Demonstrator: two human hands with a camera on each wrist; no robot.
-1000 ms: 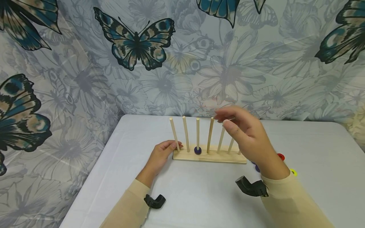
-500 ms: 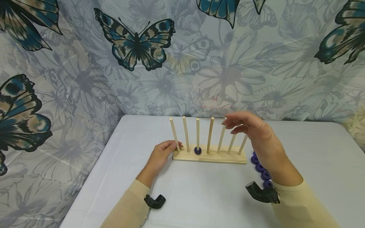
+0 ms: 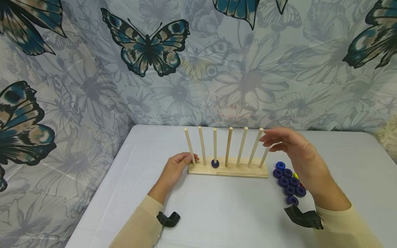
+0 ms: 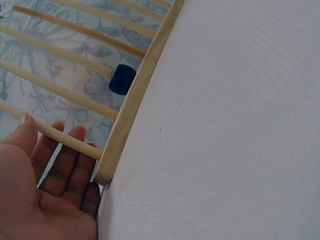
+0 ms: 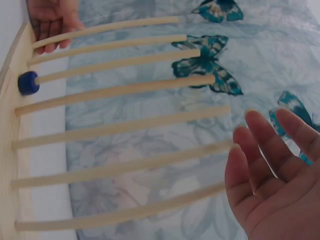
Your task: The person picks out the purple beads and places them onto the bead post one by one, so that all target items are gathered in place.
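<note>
A wooden peg stand (image 3: 229,172) with several upright pegs stands on the table. One dark blue ring (image 3: 215,164) sits at the base of the third peg from the left. My left hand (image 3: 178,168) is at the stand's left end, its thumb and fingers on either side of the leftmost wooden peg (image 4: 70,142). Beside the tops of the rightmost pegs, my right hand (image 3: 297,155) is raised with loosely bent fingers and nothing in them; its palm (image 5: 280,200) shows bare in the right wrist view.
Several dark blue rings (image 3: 283,182) lie on the white table (image 3: 229,213) right of the stand. A yellow ring (image 3: 296,176) and something red are partly hidden behind the right hand. A butterfly-patterned cloth (image 3: 198,69) hangs behind the table.
My right hand has moved rightward along the peg tops, from about the fourth peg to the rightmost ones, uncovering more of the rings on the table. The left hand stays put.
</note>
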